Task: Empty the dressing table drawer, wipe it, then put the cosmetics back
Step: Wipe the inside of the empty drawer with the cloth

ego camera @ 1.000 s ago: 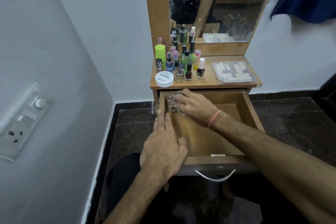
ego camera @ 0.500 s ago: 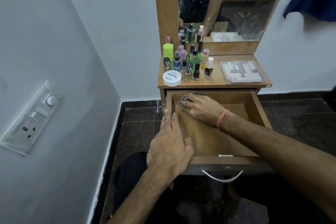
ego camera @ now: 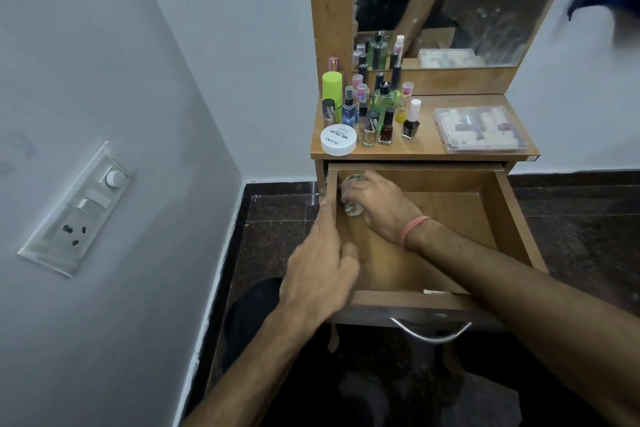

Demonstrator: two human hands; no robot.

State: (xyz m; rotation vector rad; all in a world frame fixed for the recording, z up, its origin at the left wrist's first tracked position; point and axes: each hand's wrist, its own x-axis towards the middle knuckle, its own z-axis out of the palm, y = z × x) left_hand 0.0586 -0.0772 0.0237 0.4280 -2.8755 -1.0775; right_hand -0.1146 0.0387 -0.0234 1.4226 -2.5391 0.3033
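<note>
The wooden drawer (ego camera: 450,225) is pulled out and holds no cosmetics. My right hand (ego camera: 377,204) presses a grey cloth (ego camera: 351,208) into the drawer's far left corner; most of the cloth is hidden under my fingers. My left hand (ego camera: 322,270) rests on the drawer's left wall (ego camera: 331,184), fingers over its top edge. On the tabletop stand several bottles of nail polish and perfume (ego camera: 377,111), a white round jar (ego camera: 338,139) and a clear plastic box (ego camera: 479,130).
A mirror (ego camera: 450,0) rises behind the tabletop. A grey wall with a switch and socket panel (ego camera: 78,211) is close on the left. A metal handle (ego camera: 431,333) sticks out from the drawer front. Dark stone floor (ego camera: 571,225) surrounds the table.
My right hand has slid the cloth further back and left, into the drawer's corner. My left hand stays on the left wall. The camera has shifted, so the table sits more to the right.
</note>
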